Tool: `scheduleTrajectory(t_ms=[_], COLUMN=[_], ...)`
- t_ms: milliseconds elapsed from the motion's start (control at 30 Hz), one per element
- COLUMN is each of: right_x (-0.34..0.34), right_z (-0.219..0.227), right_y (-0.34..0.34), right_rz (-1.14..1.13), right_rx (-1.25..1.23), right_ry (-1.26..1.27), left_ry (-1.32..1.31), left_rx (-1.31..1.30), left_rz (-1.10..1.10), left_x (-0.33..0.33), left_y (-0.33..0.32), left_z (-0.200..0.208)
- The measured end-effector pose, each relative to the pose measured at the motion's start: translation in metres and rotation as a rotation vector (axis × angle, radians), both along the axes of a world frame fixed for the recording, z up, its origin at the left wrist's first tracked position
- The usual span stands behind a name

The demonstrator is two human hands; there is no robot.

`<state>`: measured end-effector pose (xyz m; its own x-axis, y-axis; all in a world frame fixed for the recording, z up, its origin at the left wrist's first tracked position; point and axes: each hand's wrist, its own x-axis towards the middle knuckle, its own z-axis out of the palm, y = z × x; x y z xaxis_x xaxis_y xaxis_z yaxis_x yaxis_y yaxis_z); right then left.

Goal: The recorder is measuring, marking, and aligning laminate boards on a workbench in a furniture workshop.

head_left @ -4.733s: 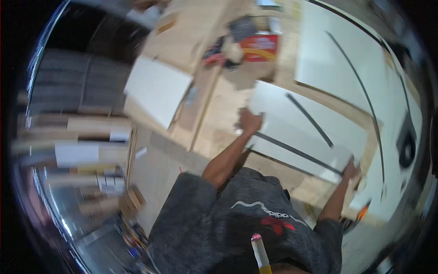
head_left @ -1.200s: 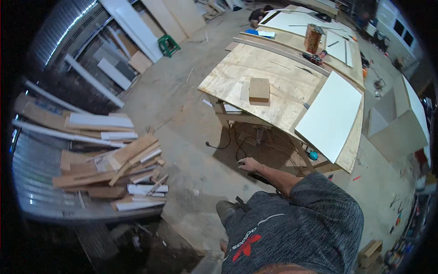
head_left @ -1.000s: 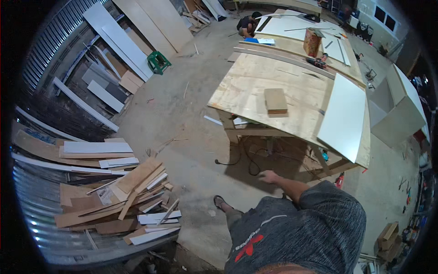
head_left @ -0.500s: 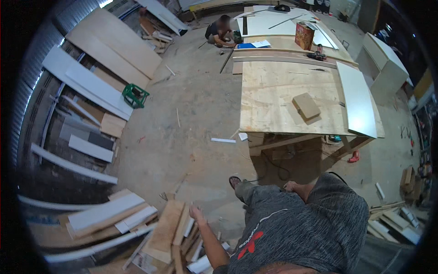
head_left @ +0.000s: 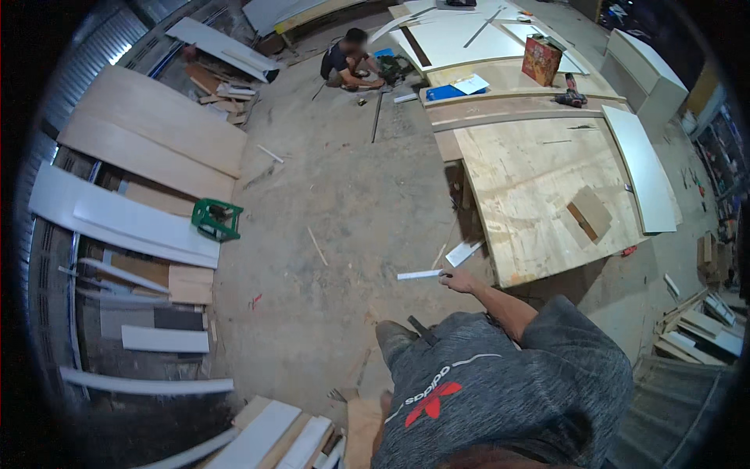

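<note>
My right hand [head_left: 459, 281] reaches forward at the left edge of the plywood-topped worktable [head_left: 508, 187], its fingers curled together; whatever they may hold is too small to make out. In the picture a thin white strip [head_left: 418, 275] lies on the floor just beyond its fingertips, and a short white board piece [head_left: 465, 252] is close by. Of my left hand [head_left: 386, 402] only a sliver shows beside my shirt, near the end of a light wooden board [head_left: 364, 422]; its fingers are hidden. A small wooden block [head_left: 594, 211] rests on the worktable.
A long white panel [head_left: 637, 168], a drill [head_left: 572, 92] and a red box [head_left: 541, 59] are on the tables. Another person [head_left: 348, 61] crouches at the far end. Leaning boards [head_left: 156, 133] and a green crate [head_left: 216, 220] line the left; offcuts [head_left: 266, 430] are stacked near me.
My view has swung and shifted, with the worktable now nearer. My right hand has come out forward from beside my body. My left arm has dropped back, mostly out of sight.
</note>
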<state>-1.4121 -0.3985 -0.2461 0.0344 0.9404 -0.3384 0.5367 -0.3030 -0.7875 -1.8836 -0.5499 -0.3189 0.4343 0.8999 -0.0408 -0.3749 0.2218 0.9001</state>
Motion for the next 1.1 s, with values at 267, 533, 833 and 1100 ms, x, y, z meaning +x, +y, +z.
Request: scheduleTrajectory(t_ms=[267,533,833,1100], right_x=[-0.001,-0.06,0.035,0.216], right_z=[-0.052,-0.017,0.026,0.067], right_y=[0.072,0.207,0.415,0.62], right_rz=[-0.684,-0.841,-1.159,-1.017], right_rx=[-0.411,-0.475,0.065,0.247], right_ry=[0.258,0.379,0.363,-0.031], left_ry=[0.558,1.185,0.304,0.268], left_rx=[-0.409,0.026,0.544,0.598], left_rz=[0.088,0.275,-0.305,-1.007], left_x=[-0.09,-0.042,0.39,0.553], left_y=[0.258,0.652,0.902,0.959], left_z=[-0.032,-0.007,0.376,0.39])
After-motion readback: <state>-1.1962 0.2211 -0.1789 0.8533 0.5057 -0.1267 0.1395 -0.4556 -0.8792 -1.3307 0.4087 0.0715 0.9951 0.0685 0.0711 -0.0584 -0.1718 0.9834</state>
